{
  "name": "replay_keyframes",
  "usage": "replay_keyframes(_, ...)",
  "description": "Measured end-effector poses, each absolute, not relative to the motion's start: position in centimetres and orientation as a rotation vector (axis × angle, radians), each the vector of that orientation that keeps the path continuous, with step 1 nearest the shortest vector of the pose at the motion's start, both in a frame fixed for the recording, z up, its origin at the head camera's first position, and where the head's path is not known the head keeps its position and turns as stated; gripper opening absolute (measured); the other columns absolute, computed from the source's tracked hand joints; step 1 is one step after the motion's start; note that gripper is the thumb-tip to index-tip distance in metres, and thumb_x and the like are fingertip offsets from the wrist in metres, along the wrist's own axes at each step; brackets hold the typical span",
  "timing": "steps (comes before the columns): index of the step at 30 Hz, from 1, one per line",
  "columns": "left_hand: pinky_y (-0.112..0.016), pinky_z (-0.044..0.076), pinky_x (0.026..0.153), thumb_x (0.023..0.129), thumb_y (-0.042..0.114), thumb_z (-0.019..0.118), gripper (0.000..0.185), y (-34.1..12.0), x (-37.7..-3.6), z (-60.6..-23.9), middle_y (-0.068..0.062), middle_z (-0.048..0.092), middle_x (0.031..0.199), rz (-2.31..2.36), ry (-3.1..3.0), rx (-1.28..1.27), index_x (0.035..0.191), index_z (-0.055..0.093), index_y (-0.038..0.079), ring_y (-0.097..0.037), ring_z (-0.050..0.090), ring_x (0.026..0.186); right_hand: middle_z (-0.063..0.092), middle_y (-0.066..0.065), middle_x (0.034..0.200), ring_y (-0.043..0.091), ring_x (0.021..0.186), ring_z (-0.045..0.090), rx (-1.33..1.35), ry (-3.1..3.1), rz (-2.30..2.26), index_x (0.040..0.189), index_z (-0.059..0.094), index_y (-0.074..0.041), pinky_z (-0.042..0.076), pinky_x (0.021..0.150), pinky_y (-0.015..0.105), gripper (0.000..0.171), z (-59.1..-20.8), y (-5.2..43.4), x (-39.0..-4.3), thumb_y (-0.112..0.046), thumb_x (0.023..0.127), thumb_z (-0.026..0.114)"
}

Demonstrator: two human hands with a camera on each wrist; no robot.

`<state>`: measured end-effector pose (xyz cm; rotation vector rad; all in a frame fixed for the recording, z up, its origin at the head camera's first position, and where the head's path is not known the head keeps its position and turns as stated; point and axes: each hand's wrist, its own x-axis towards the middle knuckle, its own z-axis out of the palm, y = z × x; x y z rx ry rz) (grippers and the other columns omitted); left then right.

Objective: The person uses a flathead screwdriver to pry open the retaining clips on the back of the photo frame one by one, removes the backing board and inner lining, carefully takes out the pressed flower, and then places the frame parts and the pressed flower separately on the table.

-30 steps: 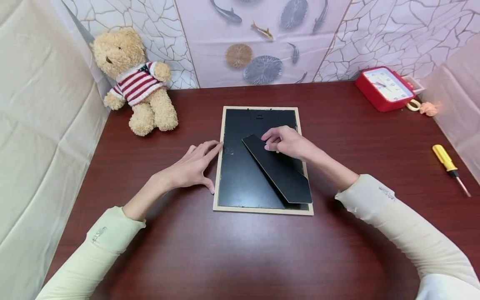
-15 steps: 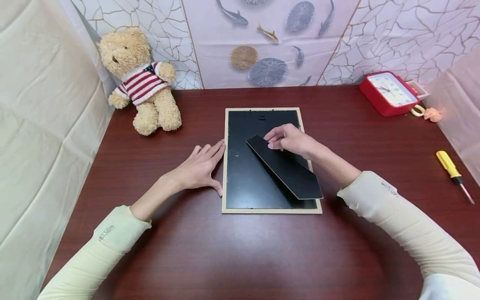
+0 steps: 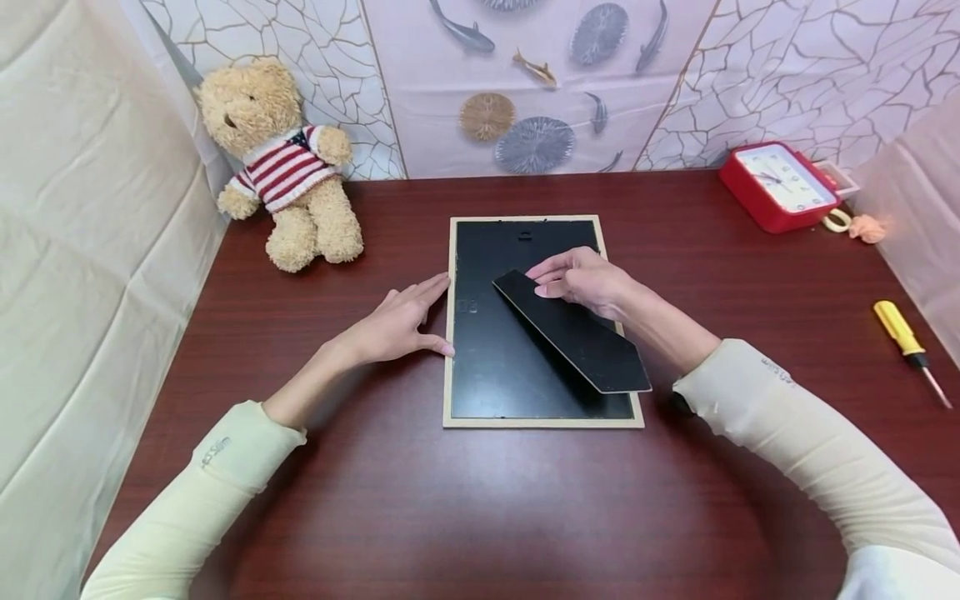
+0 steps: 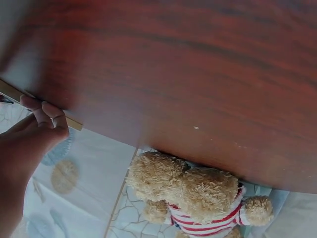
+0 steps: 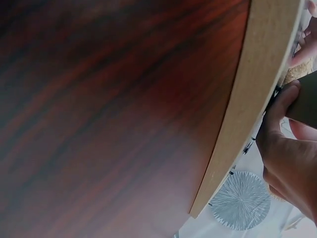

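Note:
A picture frame (image 3: 480,367) with a light wood border lies face down in the middle of the dark red table (image 3: 480,508), black backing up. My right hand (image 3: 588,279) pinches the upper end of the frame's black stand (image 3: 577,337), which is tilted up off the backing. In the right wrist view my right hand (image 5: 287,153) has its thumb on the stand (image 5: 304,104) beside the frame's wood edge (image 5: 247,99). My left hand (image 3: 397,325) lies flat on the table, fingertips and thumb touching the frame's left edge. The left wrist view shows those fingers (image 4: 49,116) against the frame's edge (image 4: 12,91).
A teddy bear (image 3: 281,162) in a striped sweater sits at the back left corner. A red clock (image 3: 780,185) and small items (image 3: 862,227) lie at the back right. A yellow screwdriver (image 3: 903,333) lies near the right edge. Cloth screens close both sides.
My left thumb has drawn in to the frame's left edge. The right hand has tilted the stand's lower end slightly higher.

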<state>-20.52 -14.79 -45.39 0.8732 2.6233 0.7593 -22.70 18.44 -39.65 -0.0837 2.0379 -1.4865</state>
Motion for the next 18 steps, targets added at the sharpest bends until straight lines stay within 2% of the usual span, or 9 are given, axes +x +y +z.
replay_keyframes(2,-0.056,0.037,0.106,0.087,0.047,0.092,0.116,-14.8,-20.8,-45.7,-0.013,0.035,0.178,0.786,2.634,0.862,0.174,0.028,0.005,-0.032,0.057,0.129,0.07,0.008,0.121,0.0,0.093,0.067,-0.081,2.036,-1.497,0.151,0.052,0.017,0.046,0.078,0.013,0.046,-39.6,18.4,-22.7,0.005,0.107,0.06)
replay_keyframes(4,-0.052,0.037,0.101,0.087,0.044,0.093,0.113,-14.8,-21.1,-46.0,-0.012,0.042,0.172,0.819,2.631,0.85,0.173,0.031,0.005,-0.026,0.059,0.111,0.071,0.008,0.121,-0.001,0.094,0.068,-0.078,2.027,-1.514,0.15,0.052,0.018,0.05,0.083,0.012,0.047,-39.5,18.4,-22.7,0.006,0.106,0.06)
replay_keyframes(7,-0.052,0.035,0.102,0.089,0.041,0.093,0.108,-14.9,-21.4,-46.4,-0.012,0.047,0.164,0.863,2.617,0.84,0.172,0.034,0.006,-0.021,0.06,0.097,0.072,0.004,0.116,-0.001,0.093,0.068,-0.071,2.021,-1.535,0.149,0.053,0.018,0.05,0.084,0.012,0.047,-39.4,18.5,-22.7,0.006,0.105,0.062)
replay_keyframes(12,-0.057,0.034,0.108,0.093,0.042,0.09,0.101,-15.0,-21.7,-46.5,-0.013,0.043,0.17,0.899,2.573,0.84,0.172,0.037,0.009,-0.02,0.062,0.104,0.072,0.0,0.11,0.001,0.094,0.067,-0.064,2.021,-1.543,0.149,0.053,0.018,0.05,0.086,0.013,0.046,-39.3,18.4,-22.5,0.007,0.105,0.062)
replay_keyframes(15,-0.058,0.032,0.116,0.098,0.048,0.083,0.095,-14.8,-21.9,-46.3,-0.013,0.037,0.175,0.938,2.534,0.804,0.172,0.037,0.01,-0.023,0.062,0.117,0.072,0.003,0.114,0.001,0.095,0.067,-0.061,2.032,-1.556,0.148,0.054,0.018,0.051,0.088,0.012,0.045,-39.4,18.3,-22.4,0.009,0.105,0.06)
replay_keyframes(18,-0.056,0.034,0.122,0.104,0.039,0.077,0.083,-14.1,-21.4,-44.5,-0.014,0.034,0.178,1.099,2.425,0.664,0.171,0.039,0.006,-0.029,0.059,0.132,0.072,0.005,0.118,0.0,0.095,0.067,-0.061,2.035,-1.58,0.148,0.053,0.019,0.053,0.088,0.012,0.045,-39.5,18.2,-22.2,0.009,0.105,0.06)
